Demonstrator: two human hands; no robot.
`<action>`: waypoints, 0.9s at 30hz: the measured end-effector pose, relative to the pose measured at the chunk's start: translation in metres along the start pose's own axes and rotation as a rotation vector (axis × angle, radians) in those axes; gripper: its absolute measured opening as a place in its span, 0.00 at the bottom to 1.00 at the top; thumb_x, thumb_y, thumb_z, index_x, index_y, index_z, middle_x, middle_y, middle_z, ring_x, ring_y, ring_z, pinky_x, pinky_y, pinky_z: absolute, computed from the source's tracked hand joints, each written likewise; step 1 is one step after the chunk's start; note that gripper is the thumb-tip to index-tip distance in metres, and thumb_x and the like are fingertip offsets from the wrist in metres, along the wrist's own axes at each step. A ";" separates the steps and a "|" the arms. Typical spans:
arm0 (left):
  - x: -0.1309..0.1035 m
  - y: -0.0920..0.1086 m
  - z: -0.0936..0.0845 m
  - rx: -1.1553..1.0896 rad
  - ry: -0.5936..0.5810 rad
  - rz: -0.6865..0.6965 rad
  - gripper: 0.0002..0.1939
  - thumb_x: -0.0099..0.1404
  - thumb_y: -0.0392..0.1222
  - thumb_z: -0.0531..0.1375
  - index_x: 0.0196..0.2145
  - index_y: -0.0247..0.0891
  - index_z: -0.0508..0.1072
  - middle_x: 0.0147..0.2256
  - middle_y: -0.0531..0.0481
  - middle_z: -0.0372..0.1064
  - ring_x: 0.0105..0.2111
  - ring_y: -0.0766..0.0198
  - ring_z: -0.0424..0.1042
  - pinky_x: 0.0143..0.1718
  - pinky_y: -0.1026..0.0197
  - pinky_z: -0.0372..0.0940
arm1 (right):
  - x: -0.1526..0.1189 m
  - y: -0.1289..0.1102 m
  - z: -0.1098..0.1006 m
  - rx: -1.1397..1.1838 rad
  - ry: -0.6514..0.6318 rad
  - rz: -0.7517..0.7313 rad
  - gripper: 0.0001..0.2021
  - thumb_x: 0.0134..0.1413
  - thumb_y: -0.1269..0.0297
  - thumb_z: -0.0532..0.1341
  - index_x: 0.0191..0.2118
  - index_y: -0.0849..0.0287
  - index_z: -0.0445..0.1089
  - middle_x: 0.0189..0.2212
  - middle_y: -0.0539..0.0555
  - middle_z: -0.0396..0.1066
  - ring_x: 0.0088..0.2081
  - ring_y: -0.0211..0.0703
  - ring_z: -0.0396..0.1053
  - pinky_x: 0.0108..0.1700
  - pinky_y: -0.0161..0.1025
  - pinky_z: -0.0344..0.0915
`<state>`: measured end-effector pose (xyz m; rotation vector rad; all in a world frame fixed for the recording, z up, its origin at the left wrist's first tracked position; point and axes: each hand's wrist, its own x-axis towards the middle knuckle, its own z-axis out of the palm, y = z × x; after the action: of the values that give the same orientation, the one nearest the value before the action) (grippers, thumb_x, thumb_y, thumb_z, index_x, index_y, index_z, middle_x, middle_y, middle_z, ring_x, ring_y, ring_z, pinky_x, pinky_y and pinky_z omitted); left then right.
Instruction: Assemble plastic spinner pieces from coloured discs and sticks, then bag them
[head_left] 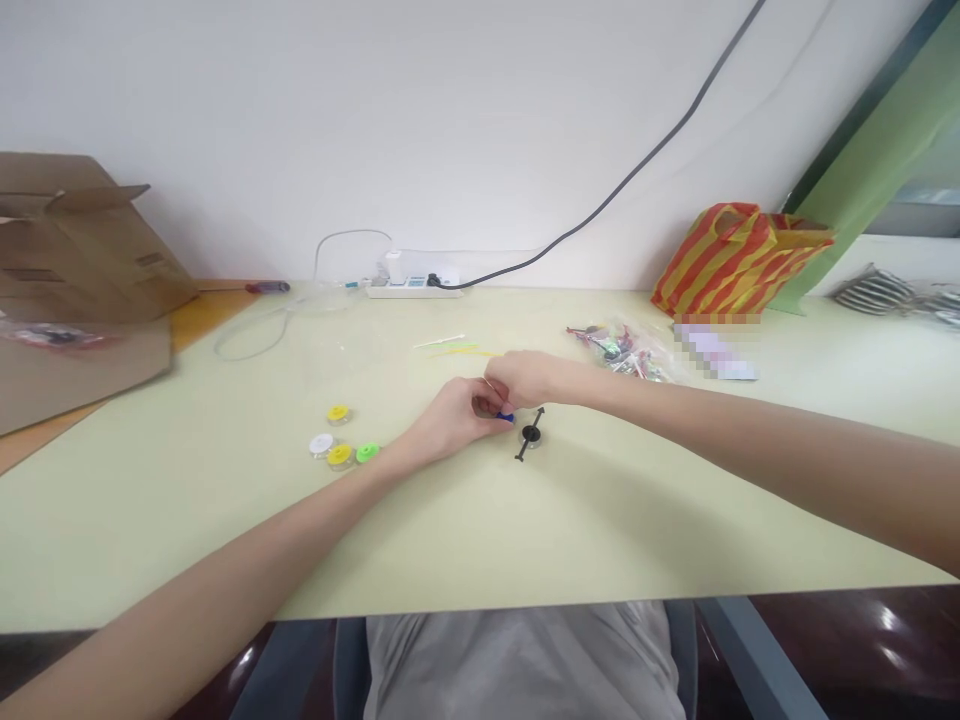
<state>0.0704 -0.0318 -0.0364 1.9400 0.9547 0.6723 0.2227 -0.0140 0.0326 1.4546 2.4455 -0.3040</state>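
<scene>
Near the middle of the table my left hand [459, 415] is closed, thumb and fingers around a small blue piece [505, 416] that shows only in part. Right above it, my right hand [521, 378] is pinched shut, its fingertips meeting those of the left. What it grips, if anything, is hidden. Just right of the blue piece lies a black double-ended arrow pointer [531, 434] on a small round base. To the left sit small round discs on clear bases: yellow ones [339, 413], a white one [322, 445] and a green one [367, 453].
Thin white, green and yellow sticks [459, 349] lie behind my hands. A plastic bag of small coloured parts [630, 352] is behind my right forearm. Farther back are a striped bag [720, 265], a power strip [412, 291], a cardboard box [82, 250] and a screwdriver [268, 287].
</scene>
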 end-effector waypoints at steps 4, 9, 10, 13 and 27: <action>-0.001 -0.004 0.000 0.013 -0.003 -0.001 0.07 0.58 0.40 0.68 0.35 0.37 0.79 0.36 0.49 0.78 0.34 0.61 0.75 0.38 0.60 0.68 | -0.005 0.008 0.002 0.070 0.042 -0.046 0.08 0.50 0.68 0.70 0.38 0.60 0.77 0.38 0.57 0.79 0.37 0.46 0.74 0.30 0.36 0.56; -0.003 -0.007 0.001 0.079 0.004 0.017 0.10 0.60 0.42 0.66 0.39 0.38 0.79 0.38 0.48 0.76 0.36 0.60 0.74 0.39 0.59 0.67 | -0.033 0.018 0.017 0.323 0.352 -0.069 0.01 0.57 0.68 0.64 0.36 0.58 0.73 0.39 0.54 0.78 0.37 0.42 0.72 0.33 0.35 0.58; -0.003 -0.006 0.002 0.099 0.001 0.029 0.10 0.61 0.43 0.67 0.40 0.38 0.79 0.38 0.48 0.76 0.37 0.60 0.74 0.41 0.58 0.68 | -0.041 0.021 0.022 0.371 0.421 -0.065 0.02 0.58 0.69 0.61 0.36 0.57 0.72 0.38 0.53 0.78 0.37 0.42 0.72 0.34 0.36 0.59; -0.003 0.001 -0.002 0.202 -0.035 0.058 0.14 0.61 0.47 0.67 0.43 0.39 0.80 0.38 0.49 0.74 0.40 0.59 0.73 0.42 0.59 0.67 | -0.056 0.034 0.041 0.492 0.597 -0.046 0.05 0.60 0.69 0.58 0.36 0.57 0.71 0.37 0.53 0.77 0.38 0.43 0.72 0.38 0.37 0.62; -0.053 0.002 -0.176 0.781 -0.047 -0.887 0.25 0.52 0.62 0.67 0.40 0.43 0.70 0.32 0.44 0.77 0.33 0.47 0.76 0.32 0.54 0.63 | -0.047 0.084 0.082 0.511 0.980 0.127 0.06 0.55 0.72 0.58 0.35 0.57 0.71 0.33 0.51 0.76 0.34 0.43 0.70 0.39 0.41 0.63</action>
<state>-0.0893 0.0036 0.0474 1.8193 2.0563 -0.3158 0.3284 -0.0389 -0.0314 2.4057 3.1181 -0.2221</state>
